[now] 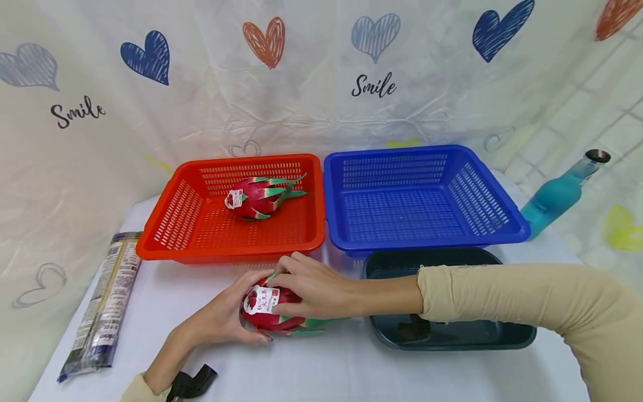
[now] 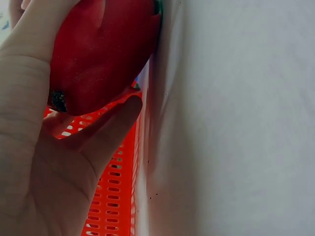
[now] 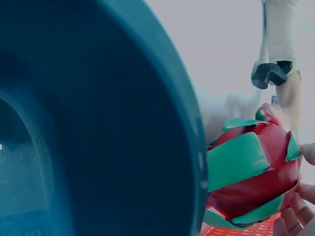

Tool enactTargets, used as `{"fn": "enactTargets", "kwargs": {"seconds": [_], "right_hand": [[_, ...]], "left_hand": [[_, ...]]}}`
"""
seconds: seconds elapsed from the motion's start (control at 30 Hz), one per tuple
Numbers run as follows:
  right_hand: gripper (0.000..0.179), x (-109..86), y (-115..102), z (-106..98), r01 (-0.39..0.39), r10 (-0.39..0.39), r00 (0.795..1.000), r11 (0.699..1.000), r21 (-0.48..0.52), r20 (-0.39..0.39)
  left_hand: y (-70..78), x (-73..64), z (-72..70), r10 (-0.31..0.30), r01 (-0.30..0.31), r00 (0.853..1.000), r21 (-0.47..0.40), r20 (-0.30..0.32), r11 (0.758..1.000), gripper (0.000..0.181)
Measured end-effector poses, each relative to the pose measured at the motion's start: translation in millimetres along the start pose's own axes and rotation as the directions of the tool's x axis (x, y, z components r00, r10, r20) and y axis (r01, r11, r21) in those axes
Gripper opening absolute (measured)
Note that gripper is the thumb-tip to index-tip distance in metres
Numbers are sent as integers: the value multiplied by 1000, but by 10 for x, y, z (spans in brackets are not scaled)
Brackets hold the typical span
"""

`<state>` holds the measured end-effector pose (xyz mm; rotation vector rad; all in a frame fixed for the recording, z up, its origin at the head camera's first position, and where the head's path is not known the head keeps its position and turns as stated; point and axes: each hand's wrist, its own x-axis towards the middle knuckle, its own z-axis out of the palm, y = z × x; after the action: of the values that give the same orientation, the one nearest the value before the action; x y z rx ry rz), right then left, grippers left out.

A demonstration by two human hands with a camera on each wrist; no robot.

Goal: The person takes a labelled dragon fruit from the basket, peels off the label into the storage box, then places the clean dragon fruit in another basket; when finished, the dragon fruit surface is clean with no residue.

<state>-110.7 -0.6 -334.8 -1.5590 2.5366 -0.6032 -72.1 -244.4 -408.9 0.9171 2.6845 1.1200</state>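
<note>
A dragon fruit (image 1: 263,322) with a white label and green-tipped scales lies on the white tabletop, in front of the red basket (image 1: 231,252). Around its left end the left hand (image 1: 221,312) is cupped, thumb on the near side; the left wrist view shows the red skin (image 2: 106,54) close against that hand. From the right, the right hand (image 1: 318,287) grips the top, its thumb beside the label. In the right wrist view the fruit's green scales (image 3: 236,160) face the camera. A second labelled dragon fruit (image 1: 258,196) lies inside the red basket.
Beside the red basket stands a blue basket (image 1: 427,241). A dark tray (image 1: 467,338) sits in front of it, under the right forearm. A blue bottle (image 1: 555,201) leans at far right. Long printed packages (image 1: 108,301) lie along the left edge.
</note>
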Motion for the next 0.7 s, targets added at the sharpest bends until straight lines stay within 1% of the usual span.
{"fn": "enactTargets", "kwargs": {"seconds": [0.13,0.3,0.53,0.7], "right_hand": [[39,26,-20,8,3,-3,1000,1000,-4,1],[37,52,-64,22,-17,17,1000,1000,0,-15],[26,98,-80,64,-79,84,995,993,84,-59],[18,125,-99,108,-130,144,984,982,137,-102]], "left_hand": [[6,1,-22,-20,20,999,16,26,1000,106],[2,10,-19,-22,21,999,21,30,1000,106],[18,-7,-10,-33,33,999,0,30,999,106],[22,-11,-13,-33,32,999,7,40,999,106]]}}
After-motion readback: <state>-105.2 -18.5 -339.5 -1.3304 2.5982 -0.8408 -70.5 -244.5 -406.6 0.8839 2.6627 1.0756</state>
